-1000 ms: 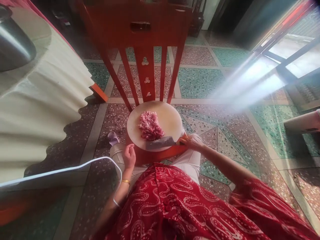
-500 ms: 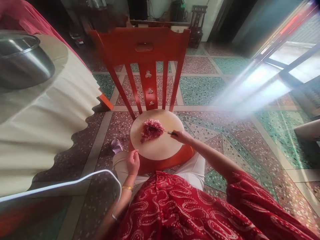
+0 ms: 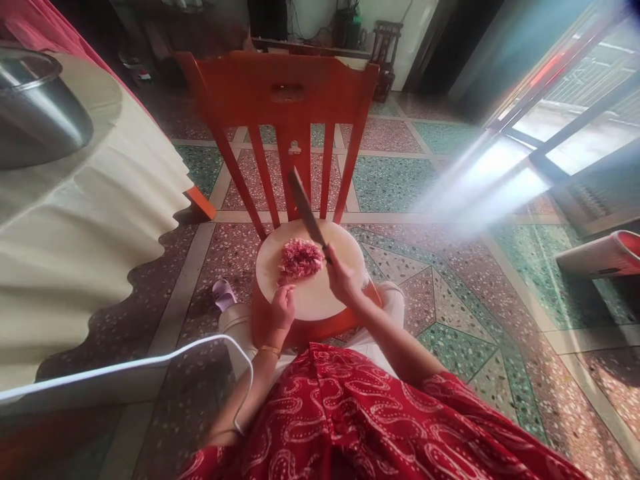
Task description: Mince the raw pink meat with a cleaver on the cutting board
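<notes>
We see our right hand [image 3: 341, 280] closed around the handle of a knife [image 3: 306, 212], its grip wrapped tight so the handle itself is hidden inside the fist. The blade is lifted clear of the meat and tilts up and away from us, its tip showing against the slats of the chair back. Our left hand [image 3: 283, 308] rests at the near left edge of the chopping board [image 3: 330, 293], fingers curled loosely inward, the fingertips near the meat; its grip has hold of nothing that we can make out, and we cannot tell whether the fingertips touch the meat or only the board. A gold bangle [image 3: 271, 349] sits on that wrist.

The minced meat [image 3: 301, 258] lies in a pink heap on the far left part of the round, pale board, just left of the knife hand and below the raised blade. The board sits on the seat of a red wooden chair [image 3: 287, 93], whose back rises beyond it.

Our lap is covered by red patterned cloth [image 3: 360, 420]. To the left a bench with a cream pleated cover [image 3: 75, 233] carries a steel pot [image 3: 35, 113]. A white cable [image 3: 150, 360] curves across the speckled tile floor [image 3: 450, 280] near our left arm, and a purple slipper [image 3: 223, 293] lies beside the chair.
</notes>
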`<state>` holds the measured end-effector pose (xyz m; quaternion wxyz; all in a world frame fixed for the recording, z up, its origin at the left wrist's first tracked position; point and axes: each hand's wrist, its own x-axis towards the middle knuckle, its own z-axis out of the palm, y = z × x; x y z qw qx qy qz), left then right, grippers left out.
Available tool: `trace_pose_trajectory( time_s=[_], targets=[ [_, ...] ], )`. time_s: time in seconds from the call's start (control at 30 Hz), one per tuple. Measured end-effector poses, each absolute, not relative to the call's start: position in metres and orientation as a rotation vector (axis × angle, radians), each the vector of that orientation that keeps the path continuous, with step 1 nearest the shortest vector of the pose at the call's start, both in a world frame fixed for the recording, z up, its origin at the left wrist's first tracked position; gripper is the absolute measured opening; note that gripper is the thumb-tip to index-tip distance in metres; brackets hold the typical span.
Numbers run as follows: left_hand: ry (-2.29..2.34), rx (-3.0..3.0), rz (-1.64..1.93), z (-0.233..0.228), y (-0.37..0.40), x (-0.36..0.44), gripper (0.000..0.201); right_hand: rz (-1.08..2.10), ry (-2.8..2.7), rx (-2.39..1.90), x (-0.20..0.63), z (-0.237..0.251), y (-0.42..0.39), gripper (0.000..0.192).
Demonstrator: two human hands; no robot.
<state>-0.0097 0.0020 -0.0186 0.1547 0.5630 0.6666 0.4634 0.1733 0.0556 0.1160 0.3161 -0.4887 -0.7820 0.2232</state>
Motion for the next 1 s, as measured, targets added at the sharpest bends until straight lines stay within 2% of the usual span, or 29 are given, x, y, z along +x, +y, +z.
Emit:
trace_pose_trajectory(
  time_s=[0.13,0.27,0.37,0.5,0.57,0.77,0.93,1.0],
  targets=[
    [1.889,1.562,1.341,-0.021,0.001,-0.008,0.024,0.823,-2.233,-1.586,0.173,0.093,0.06,0.051],
    [1.884,1.542,1.355,-0.024,0.003,-0.008,0.024,0.67,-2.146,-1.467,0.177,0.12,0.063,0.05],
    [1.875,1.54,1.351,-0.024,0.002,-0.008,0.024,0.547,-2.126,-1.36,0.17,0.12,0.06,0.051],
    [1.887,1.535,1.328,-0.023,0.001,-0.008,0.025,0.74,-2.339,-1.567,0.164,0.096,0.054,0.048],
    [1.895,1.525,1.304,-0.024,0.002,-0.009,0.025,0.799,-2.356,-1.597,0.165,0.1,0.054,0.048],
    [1.907,1.51,1.317,-0.026,0.003,-0.009,0.025,0.597,-2.183,-1.342,0.162,0.122,0.056,0.051],
    [1.894,1.483,1.292,-0.02,-0.002,-0.013,0.025,0.824,-2.331,-1.583,0.166,0.099,0.057,0.049],
    [1.884,1.486,1.284,-0.019,-0.003,-0.014,0.026,0.783,-2.297,-1.525,0.168,0.105,0.058,0.048]
  ],
)
